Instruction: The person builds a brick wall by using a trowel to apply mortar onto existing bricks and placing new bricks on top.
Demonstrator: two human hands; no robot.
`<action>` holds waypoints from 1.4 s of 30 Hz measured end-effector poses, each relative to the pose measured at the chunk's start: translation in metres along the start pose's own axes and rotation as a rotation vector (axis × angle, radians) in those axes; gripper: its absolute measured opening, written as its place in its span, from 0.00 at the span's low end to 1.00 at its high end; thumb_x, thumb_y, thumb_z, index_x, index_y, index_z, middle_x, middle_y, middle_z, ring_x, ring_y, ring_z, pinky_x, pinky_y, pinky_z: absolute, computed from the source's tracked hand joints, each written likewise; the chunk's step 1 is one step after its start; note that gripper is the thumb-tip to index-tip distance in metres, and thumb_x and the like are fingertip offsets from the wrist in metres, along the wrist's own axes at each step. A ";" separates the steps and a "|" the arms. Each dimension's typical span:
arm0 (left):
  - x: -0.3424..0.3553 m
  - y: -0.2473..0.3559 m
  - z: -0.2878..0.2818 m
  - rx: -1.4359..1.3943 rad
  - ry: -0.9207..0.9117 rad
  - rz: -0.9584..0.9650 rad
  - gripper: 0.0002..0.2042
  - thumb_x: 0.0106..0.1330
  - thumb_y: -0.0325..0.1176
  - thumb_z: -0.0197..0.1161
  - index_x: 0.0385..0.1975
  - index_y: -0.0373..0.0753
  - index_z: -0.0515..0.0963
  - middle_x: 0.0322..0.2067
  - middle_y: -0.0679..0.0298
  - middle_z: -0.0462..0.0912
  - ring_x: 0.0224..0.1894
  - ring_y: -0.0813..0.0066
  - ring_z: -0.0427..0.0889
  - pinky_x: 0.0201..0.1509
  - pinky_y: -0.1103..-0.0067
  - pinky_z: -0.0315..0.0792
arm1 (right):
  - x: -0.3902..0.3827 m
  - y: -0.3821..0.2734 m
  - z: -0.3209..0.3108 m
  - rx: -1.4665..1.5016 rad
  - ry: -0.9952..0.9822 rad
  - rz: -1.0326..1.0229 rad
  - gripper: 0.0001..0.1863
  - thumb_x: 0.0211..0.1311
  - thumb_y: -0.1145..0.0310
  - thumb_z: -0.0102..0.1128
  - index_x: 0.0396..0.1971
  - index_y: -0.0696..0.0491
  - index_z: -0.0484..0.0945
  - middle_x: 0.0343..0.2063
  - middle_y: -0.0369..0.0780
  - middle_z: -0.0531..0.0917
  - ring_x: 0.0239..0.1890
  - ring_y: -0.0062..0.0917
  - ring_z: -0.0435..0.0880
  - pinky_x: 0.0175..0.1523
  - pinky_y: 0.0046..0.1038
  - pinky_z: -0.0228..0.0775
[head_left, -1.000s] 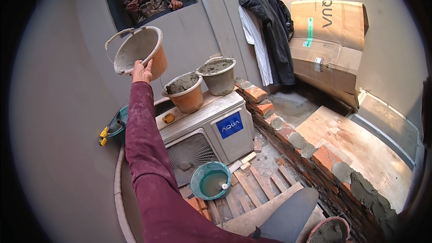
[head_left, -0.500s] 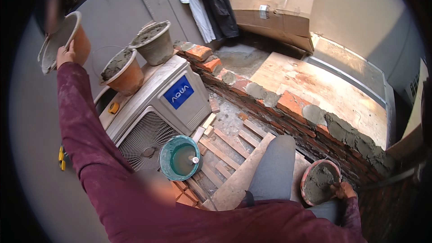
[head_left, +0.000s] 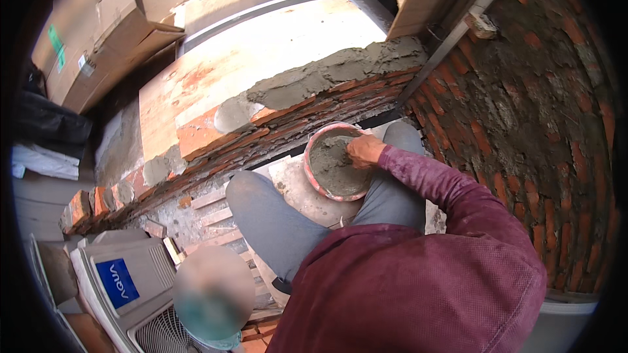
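My right hand point(head_left: 366, 151) is inside the rim of a reddish bucket point(head_left: 309, 168), its fingers closed at the surface of the wet grey mortar point(head_left: 335, 167). Whatever it grips is covered by the fingers and mortar; I cannot make it out. The bucket stands between my knees, on a pale mortar-stained board point(head_left: 288, 180). Just beyond it runs a low brick wall point(head_left: 261, 136), topped at its right part with a thick, rough bed of mortar point(head_left: 333, 72). My left hand is out of the picture.
An outdoor air-conditioner unit point(head_left: 140, 265) stands at lower left, beside a teal bucket point(head_left: 226, 340) partly blurred over. Past the low wall lies a plywood sheet point(head_left: 216, 65); cardboard boxes point(head_left: 108, 46) stand far left. A rough brick wall point(head_left: 536, 157) rises at my right.
My view has swung to the right. The left arm, which was reaching out with its hand on an orange bucket, has left the picture. My right hand stays at the mortar bucket.
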State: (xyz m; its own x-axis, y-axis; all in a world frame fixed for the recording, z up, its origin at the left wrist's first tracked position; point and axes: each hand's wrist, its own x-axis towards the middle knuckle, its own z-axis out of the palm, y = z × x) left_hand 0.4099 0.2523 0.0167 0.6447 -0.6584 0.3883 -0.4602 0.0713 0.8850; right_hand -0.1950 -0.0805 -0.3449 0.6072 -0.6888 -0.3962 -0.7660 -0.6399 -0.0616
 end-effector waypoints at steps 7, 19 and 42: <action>-0.105 -0.014 0.068 0.257 -0.200 -0.324 0.23 0.61 0.34 0.68 0.55 0.31 0.76 0.45 0.52 0.84 0.47 0.67 0.84 0.50 0.76 0.75 | -0.039 0.072 -0.004 0.451 -0.073 -0.085 0.18 0.61 0.64 0.51 0.46 0.59 0.76 0.40 0.51 0.81 0.41 0.41 0.82 0.46 0.33 0.72; -0.467 -0.191 0.027 0.979 -0.322 -1.240 0.49 0.48 0.40 0.75 0.70 0.39 0.54 0.63 0.47 0.67 0.67 0.52 0.65 0.67 0.66 0.64 | 0.001 0.019 -0.053 0.122 -0.334 -0.403 0.05 0.58 0.71 0.49 0.30 0.57 0.70 0.28 0.50 0.75 0.33 0.51 0.77 0.36 0.44 0.67; -0.576 -0.225 0.127 1.046 -0.516 -1.322 0.31 0.44 0.40 0.78 0.47 0.33 0.73 0.40 0.47 0.83 0.44 0.48 0.83 0.49 0.62 0.77 | -0.014 0.046 -0.011 -0.140 -0.113 -0.273 0.07 0.52 0.63 0.60 0.29 0.50 0.79 0.24 0.43 0.84 0.29 0.40 0.86 0.34 0.40 0.78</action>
State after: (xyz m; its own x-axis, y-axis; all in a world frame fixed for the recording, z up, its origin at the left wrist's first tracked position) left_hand 0.0644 0.5201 -0.4392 0.7295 -0.0356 -0.6831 -0.1327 -0.9870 -0.0902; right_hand -0.2360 -0.1044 -0.3321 0.7529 -0.4481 -0.4821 -0.5368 -0.8419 -0.0557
